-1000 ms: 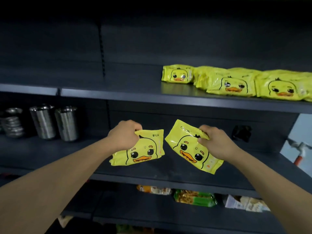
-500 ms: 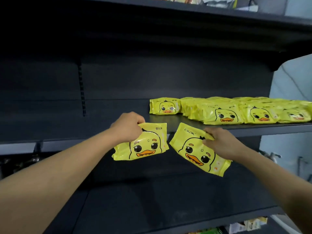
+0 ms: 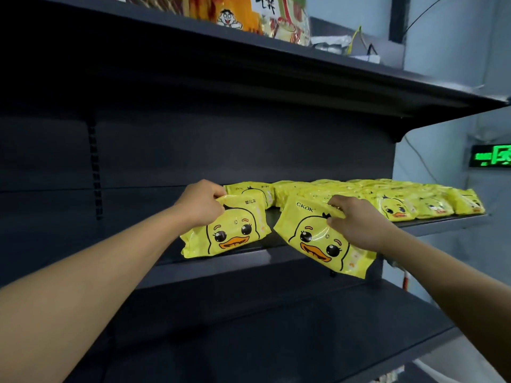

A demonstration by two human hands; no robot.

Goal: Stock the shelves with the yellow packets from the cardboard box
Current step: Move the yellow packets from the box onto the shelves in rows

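Row of packets [image 3: 392,201] already fills shelf [image 3: 442,221] at right; left hand [image 3: 200,204] and right hand [image 3: 356,226] each pinch one packet, [image 3: 225,233] and [image 3: 318,239], at its front edge, unplaced; box unseen.

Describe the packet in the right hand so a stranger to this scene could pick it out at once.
Find the dark shelf carrying a row of yellow duck packets. Just in front of that row's left end, two more packets are held in the air. The one you want is the right-hand packet, pinched at its top edge by the right hand: it is tilted, reads "ckak", and hangs below the shelf edge.
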